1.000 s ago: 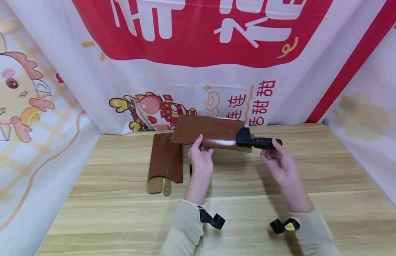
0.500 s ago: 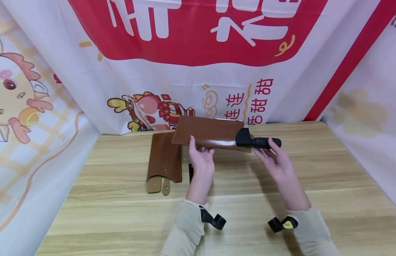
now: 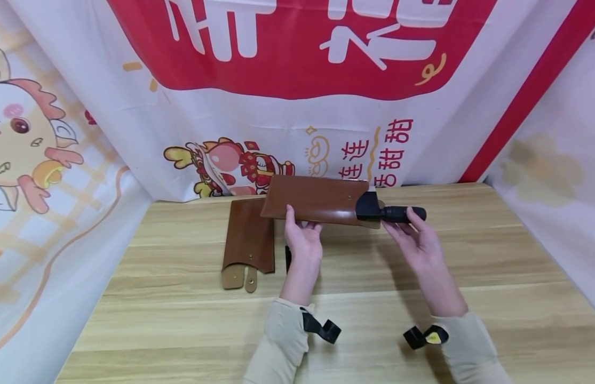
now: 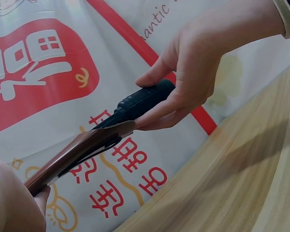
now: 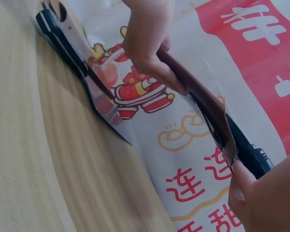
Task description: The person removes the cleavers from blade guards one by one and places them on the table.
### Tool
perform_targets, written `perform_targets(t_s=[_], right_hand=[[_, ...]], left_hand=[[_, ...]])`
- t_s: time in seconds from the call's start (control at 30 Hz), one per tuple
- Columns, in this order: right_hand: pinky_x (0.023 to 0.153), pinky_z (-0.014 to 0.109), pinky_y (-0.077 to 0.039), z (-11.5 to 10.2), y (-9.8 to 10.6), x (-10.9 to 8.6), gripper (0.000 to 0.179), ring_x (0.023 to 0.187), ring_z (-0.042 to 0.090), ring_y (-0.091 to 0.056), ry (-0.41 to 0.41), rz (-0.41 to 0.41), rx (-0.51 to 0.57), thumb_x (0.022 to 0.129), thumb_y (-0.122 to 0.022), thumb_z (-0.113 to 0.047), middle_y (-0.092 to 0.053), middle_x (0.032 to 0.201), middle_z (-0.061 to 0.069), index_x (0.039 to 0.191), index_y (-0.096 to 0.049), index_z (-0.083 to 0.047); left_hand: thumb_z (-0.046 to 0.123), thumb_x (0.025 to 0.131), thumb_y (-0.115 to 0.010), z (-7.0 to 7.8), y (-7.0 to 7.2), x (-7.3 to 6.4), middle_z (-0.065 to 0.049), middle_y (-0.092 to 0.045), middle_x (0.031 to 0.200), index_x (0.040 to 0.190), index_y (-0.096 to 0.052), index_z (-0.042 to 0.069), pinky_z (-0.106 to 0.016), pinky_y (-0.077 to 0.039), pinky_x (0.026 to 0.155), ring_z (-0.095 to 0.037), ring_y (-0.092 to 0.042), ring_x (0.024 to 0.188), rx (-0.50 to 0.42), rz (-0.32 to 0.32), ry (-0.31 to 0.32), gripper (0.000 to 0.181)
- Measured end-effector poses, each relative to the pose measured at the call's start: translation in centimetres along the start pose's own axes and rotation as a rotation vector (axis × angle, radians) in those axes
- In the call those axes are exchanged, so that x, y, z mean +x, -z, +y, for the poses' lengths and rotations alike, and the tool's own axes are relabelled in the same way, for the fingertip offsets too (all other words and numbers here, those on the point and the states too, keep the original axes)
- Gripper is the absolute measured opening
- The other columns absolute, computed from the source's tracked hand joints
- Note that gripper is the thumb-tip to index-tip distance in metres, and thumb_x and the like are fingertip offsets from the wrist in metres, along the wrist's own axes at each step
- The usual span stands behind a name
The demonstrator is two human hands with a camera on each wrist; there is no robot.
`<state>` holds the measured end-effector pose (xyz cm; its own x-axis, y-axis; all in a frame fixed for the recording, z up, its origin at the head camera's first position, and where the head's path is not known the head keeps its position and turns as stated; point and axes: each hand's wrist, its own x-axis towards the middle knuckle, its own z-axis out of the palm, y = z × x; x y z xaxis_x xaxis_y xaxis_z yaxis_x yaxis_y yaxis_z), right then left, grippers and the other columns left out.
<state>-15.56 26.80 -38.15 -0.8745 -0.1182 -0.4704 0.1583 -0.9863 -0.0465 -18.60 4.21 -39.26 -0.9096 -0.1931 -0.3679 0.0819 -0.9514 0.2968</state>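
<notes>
A cleaver with a black handle (image 3: 398, 214) sits in a brown leather sheath (image 3: 316, 198), held level above the far part of the table. My left hand (image 3: 304, 249) grips the sheath by its lower edge, thumb on the front face and fingers behind. At the other end my right hand (image 3: 419, 246) holds the handle, thumb on the near side. In the left wrist view the right fingertips reach the sheath's mouth, by its loose flap (image 4: 121, 128). The blade is hidden inside the leather.
Left of my left hand, a second brown sheath (image 3: 249, 234) lies on the wooden table (image 3: 182, 330), its tan flap and strap toward me. Another knife (image 5: 63, 43) with a black handle lies beside it, mostly hidden in the head view. Printed cloth (image 3: 287, 122) hangs behind.
My right fingers have shifted left along the handle toward the sheath's mouth. My left thumb has slid slightly left on the sheath. The sheathed cleaver stays almost in place.
</notes>
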Motion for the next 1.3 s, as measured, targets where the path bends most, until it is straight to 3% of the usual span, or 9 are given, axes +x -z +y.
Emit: perform_targets(t_s=[0.3,0.63,0.83,1.0,1.1,1.2,1.3], right_hand=[[0.119,0.042,-0.030,-0.5,-0.1,-0.1,0.079,0.151,0.018,-0.029,0.029,-0.002,-0.006,0.100,-0.063,0.003,-0.035,0.157,0.009,0.158,-0.028,-0.037],[0.118,0.044,-0.032,-1.9,0.3,-0.2,0.075,0.140,0.028,-0.048,0.084,-0.040,0.020,0.099,-0.064,0.004,-0.046,0.141,0.013,0.153,-0.034,-0.038],[0.117,0.043,-0.031,-1.9,0.3,-0.1,0.079,0.131,0.031,-0.056,0.077,-0.078,-0.052,0.100,-0.059,0.006,-0.050,0.135,0.019,0.158,-0.025,-0.036],[0.117,0.042,-0.031,-2.4,0.5,-0.2,0.078,0.117,0.035,-0.065,0.063,-0.093,-0.143,0.101,-0.058,0.005,-0.061,0.115,0.027,0.158,-0.020,-0.033],[0.117,0.043,-0.032,-2.9,0.7,-0.2,0.065,0.109,0.039,-0.068,0.028,-0.118,-0.190,0.102,-0.059,0.002,-0.065,0.108,0.030,0.153,-0.027,-0.023],[0.116,0.045,-0.034,-3.5,1.0,0.0,0.039,0.104,0.044,-0.070,-0.018,-0.168,-0.216,0.104,-0.058,-0.003,-0.067,0.108,0.034,0.140,-0.042,-0.006],[0.113,0.049,-0.038,-3.9,1.1,0.1,0.025,0.102,0.046,-0.070,-0.039,-0.202,-0.229,0.105,-0.056,-0.004,-0.067,0.109,0.036,0.128,-0.047,0.000]], left_hand=[[0.033,0.111,-0.048,0.7,-0.2,0.2,-0.016,-0.045,0.146,0.152,-0.037,0.003,-0.048,-0.030,0.121,-0.035,-0.042,0.140,-0.042,-0.004,0.004,0.052],[0.039,0.109,-0.052,3.6,-0.2,1.5,-0.013,-0.046,0.147,0.153,-0.039,0.008,-0.043,-0.036,0.118,-0.030,-0.045,0.137,-0.076,0.037,-0.070,0.055],[0.013,0.109,-0.051,2.9,-0.3,1.7,-0.019,-0.040,0.151,0.151,-0.033,-0.004,-0.038,-0.028,0.123,-0.028,-0.036,0.145,0.005,-0.016,-0.022,0.049],[0.013,0.110,-0.046,2.3,-0.2,1.5,-0.021,-0.029,0.162,0.158,-0.023,0.007,-0.053,-0.009,0.126,-0.041,-0.021,0.152,-0.006,-0.049,0.061,0.054],[0.014,0.110,-0.047,2.2,-0.1,1.5,-0.019,-0.028,0.163,0.159,-0.022,0.012,-0.057,-0.006,0.125,-0.045,-0.019,0.153,-0.035,-0.050,0.055,0.055],[0.013,0.109,-0.050,2.4,-0.2,1.5,-0.017,-0.033,0.161,0.157,-0.026,0.013,-0.060,-0.012,0.124,-0.046,-0.025,0.149,-0.036,-0.032,0.024,0.053],[0.014,0.109,-0.051,2.6,-0.2,1.5,-0.016,-0.037,0.157,0.155,-0.030,0.014,-0.060,-0.018,0.123,-0.045,-0.030,0.146,-0.029,-0.021,0.015,0.051]])
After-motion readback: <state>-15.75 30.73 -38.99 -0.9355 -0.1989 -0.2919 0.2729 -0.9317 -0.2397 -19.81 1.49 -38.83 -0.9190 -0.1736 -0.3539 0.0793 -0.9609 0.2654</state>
